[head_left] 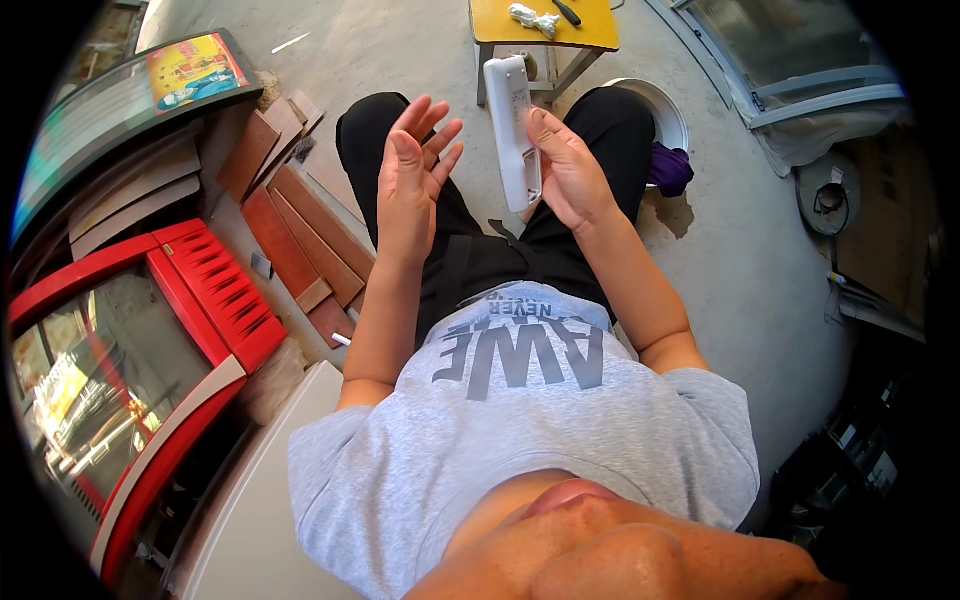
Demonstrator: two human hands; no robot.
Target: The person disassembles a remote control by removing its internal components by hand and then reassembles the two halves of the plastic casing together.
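My right hand (572, 172) holds a long white plastic device (512, 135) upright above my lap, thumb on its near face and fingers behind it. It has rounded ends, faint print on its face and a rectangular recess near its lower end. I cannot tell its exact kind. To the left of it, my left hand (410, 190) is raised with the palm turned inward and the fingers spread. Nothing is in that hand, and a gap separates it from the device.
Ahead stands a yellow-topped stool (490, 22) bearing a crumpled white wad (534, 18) and a black-handled tool (567, 12). Beyond my right knee are a white basin (672, 110) and purple cloth (670, 170). Wooden boards (300, 235) and a red-framed glass cabinet (215, 295) lie left.
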